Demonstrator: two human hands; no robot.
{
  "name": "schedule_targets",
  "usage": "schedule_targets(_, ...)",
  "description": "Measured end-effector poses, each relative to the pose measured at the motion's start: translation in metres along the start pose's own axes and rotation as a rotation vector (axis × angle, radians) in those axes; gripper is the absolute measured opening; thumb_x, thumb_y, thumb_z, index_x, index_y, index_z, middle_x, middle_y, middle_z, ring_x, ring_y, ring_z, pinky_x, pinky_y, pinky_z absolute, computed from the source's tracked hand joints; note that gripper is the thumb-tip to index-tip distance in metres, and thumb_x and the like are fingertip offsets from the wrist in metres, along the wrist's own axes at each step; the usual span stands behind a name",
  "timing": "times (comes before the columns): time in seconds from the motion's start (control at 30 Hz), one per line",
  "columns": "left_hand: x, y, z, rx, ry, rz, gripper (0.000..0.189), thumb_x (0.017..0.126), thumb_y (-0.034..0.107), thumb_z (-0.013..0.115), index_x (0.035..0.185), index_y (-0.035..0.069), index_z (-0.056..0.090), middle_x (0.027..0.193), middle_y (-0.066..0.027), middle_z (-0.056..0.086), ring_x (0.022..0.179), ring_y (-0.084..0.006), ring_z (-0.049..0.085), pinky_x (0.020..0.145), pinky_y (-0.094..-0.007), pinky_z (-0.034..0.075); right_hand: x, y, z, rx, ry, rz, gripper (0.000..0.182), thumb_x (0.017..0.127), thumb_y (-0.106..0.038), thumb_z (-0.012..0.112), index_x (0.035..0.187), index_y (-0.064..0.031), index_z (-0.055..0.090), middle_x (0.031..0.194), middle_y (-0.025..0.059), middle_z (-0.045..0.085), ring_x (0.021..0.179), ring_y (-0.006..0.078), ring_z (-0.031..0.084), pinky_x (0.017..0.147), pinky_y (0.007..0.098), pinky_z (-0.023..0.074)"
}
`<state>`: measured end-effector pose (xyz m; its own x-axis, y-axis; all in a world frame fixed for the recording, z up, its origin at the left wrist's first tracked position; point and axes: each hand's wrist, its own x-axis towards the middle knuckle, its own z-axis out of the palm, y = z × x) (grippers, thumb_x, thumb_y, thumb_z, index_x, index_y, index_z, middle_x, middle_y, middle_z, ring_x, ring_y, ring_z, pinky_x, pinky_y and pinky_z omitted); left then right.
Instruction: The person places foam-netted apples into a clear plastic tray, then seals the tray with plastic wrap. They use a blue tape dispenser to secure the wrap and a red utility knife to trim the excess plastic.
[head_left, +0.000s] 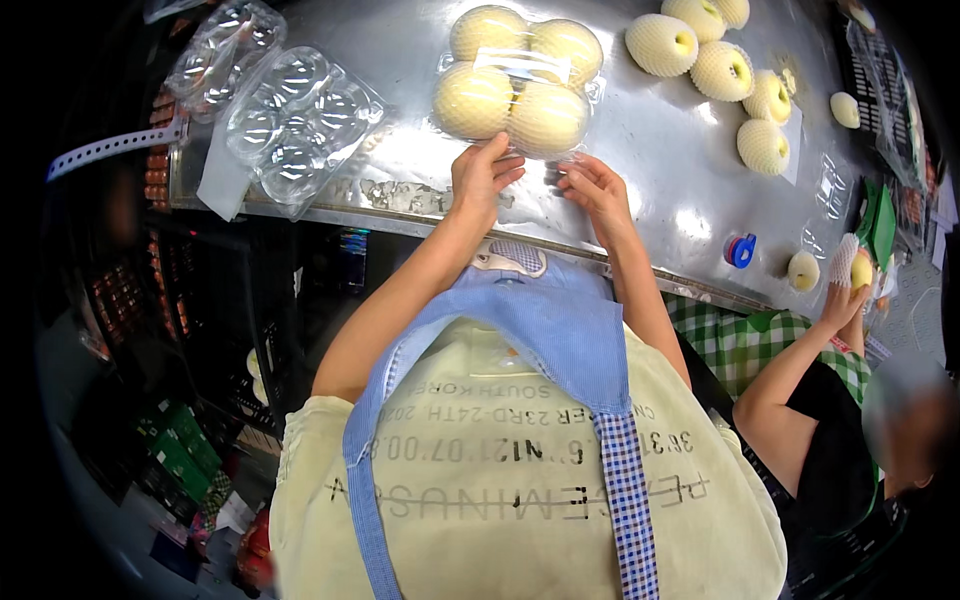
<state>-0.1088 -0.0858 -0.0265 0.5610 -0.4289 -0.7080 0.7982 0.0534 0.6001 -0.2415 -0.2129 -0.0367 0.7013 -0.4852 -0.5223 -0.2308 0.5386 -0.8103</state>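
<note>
A clear plastic clamshell pack (517, 82) holds several round, pale yellow fruits in foam netting. It lies on the metal worktable in front of me, a clear strip with white glare across its middle. My left hand (476, 176) is at the pack's near edge, the thumb against it and the other fingers spread just below. Close to the near right corner is my right hand (598, 193), its fingers bent and apart, the fingertips at the pack's rim. Neither hand visibly grips anything.
Empty clear clamshells (300, 124) lie at the left. Netted fruits (721, 71) stand at the back right. A blue tape roll (740, 250) sits near the front edge of the worktable (675, 165). At the right, another person's hand (841, 304) holds a partly netted fruit.
</note>
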Motion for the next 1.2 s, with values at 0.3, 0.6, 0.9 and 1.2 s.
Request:
schedule_targets(0.3,-0.001,0.004,0.001,0.09,0.05,-0.037,0.033,0.086,0.028,0.061,0.104,0.001,0.057,0.096,-0.0093,0.06,0.081,-0.02,0.061,0.067,-0.0291,0.049,0.021,0.013,0.013,-0.081,0.201,-0.056,0.009,0.081,-0.012,0.064,0.084,-0.0043,0.061,0.074,0.0018,0.064,0.064,0.0071,0.055,0.057,0.0198,0.0407)
schedule_targets(0.6,-0.003,0.008,0.007,0.18,0.096,-0.052,0.026,0.088,0.028,0.057,0.101,0.006,0.059,0.091,-0.0054,0.061,0.077,-0.0162,0.06,0.064,-0.0279,0.047,0.019,0.014,0.021,0.035,0.251,-0.057,0.011,0.083,-0.014,0.063,0.087,-0.0043,0.061,0.077,0.0032,0.064,0.065,0.0086,0.057,0.055,0.0212,0.0421)
schedule_targets(0.9,0.0,0.006,0.005,0.202,0.092,-0.049,0.025,0.088,0.029,0.058,0.1,0.007,0.059,0.091,-0.0044,0.061,0.076,-0.0152,0.058,0.063,-0.0279,0.046,0.027,0.015,0.016,0.046,0.291,-0.172,0.017,0.081,-0.011,0.067,0.091,0.0004,0.061,0.075,0.0061,0.063,0.062,0.0097,0.058,0.054,0.021,0.0451)
schedule_targets(1.2,0.001,0.006,0.004,0.213,0.084,-0.069,0.023,0.086,0.027,0.06,0.099,0.008,0.059,0.09,-0.0036,0.061,0.075,-0.0136,0.058,0.062,-0.0269,0.045,0.031,0.022,0.022,0.081,0.329,-0.147,0.017,0.084,-0.018,0.066,0.085,-0.0004,0.063,0.064,0.0009,0.059,0.055,0.0064,0.051,0.051,0.0196,0.0389)
